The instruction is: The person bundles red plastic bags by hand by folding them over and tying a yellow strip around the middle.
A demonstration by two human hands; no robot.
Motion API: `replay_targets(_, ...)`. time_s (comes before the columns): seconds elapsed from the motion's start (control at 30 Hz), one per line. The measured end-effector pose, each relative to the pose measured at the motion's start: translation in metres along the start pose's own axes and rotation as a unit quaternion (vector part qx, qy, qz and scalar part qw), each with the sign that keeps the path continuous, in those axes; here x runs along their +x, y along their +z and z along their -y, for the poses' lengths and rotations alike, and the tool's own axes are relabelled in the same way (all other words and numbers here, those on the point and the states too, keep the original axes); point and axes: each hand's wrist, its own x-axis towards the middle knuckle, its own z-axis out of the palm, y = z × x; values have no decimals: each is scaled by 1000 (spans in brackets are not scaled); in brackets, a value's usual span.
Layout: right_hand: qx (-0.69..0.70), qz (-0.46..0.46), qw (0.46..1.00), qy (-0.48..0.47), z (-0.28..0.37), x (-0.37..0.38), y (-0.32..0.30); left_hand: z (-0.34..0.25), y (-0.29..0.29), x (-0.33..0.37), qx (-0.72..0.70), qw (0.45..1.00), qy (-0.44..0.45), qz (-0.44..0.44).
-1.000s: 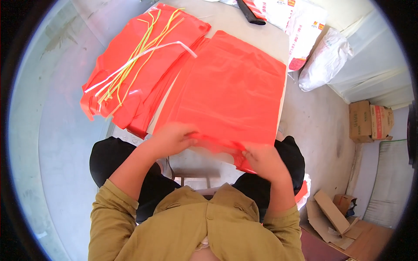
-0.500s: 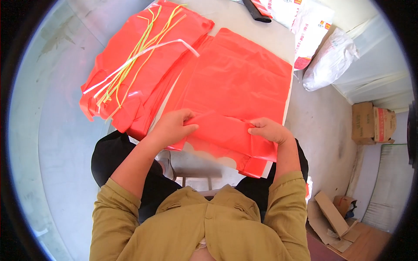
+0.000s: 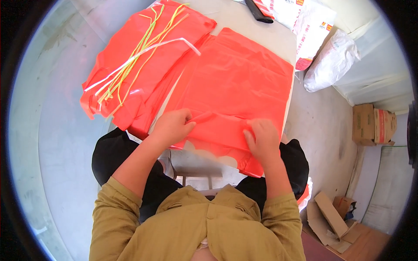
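Note:
A stack of red plastic bags lies flat on the table in front of me, its near edge hanging over with a scalloped cut-out showing. My left hand is closed on the left end of a raised fold of the top bag. At the fold's right end, my right hand pinches the same red film between thumb and fingers; it is slightly blurred. The film between my hands is bunched into a ridge. Layers under the fold are hidden.
To the left lies another pile of red bags with yellow and white strips on top. A black and red object sits at the table's far edge. White sacks, cardboard boxes and flattened cardboard stand on the right.
My right hand has moved left along the fold, away from the bag's right edge, and turned more upright. My left hand stays at nearly the same spot.

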Motion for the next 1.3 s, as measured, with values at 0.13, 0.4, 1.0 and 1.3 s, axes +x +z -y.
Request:
replay_targets(0.13, -11, -2, 995, -94, 10, -31, -4, -3, -1, 0, -1, 1000, 2, 4)
replay_targets(0.4, -41, 71, 995, -56, -2, -37, -1, -18, -10, -7, 53, 998, -11, 19)
replay_targets(1.0, 211, 404, 884, 105, 9, 3, -87, -20, -50, -18, -70, 961, 59, 261)
replay_targets(1.3, 233, 319, 902, 177, -45, 19, -43, 10, -24, 10, -245, 967, -28, 65)
